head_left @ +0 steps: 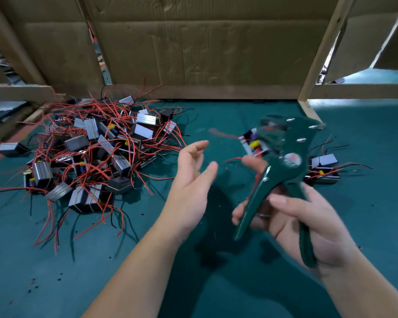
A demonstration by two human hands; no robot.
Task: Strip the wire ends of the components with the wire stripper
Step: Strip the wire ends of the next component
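Gripping the green wire stripper [295, 146] by both handles, your right hand [308, 226] has its fingers curled round them, and the blurred head points up and away. One component [254, 145] sits just behind that head, though whether the tool holds it can't be told. Your left hand [191, 187] hovers beside it, fingers loose and apart, empty. The pile of components [90, 152] lies left on the green mat [55, 271], and a few more components [324, 161] lie right.

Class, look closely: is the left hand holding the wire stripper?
No, the left hand is open and empty; the right hand grips the wire stripper.
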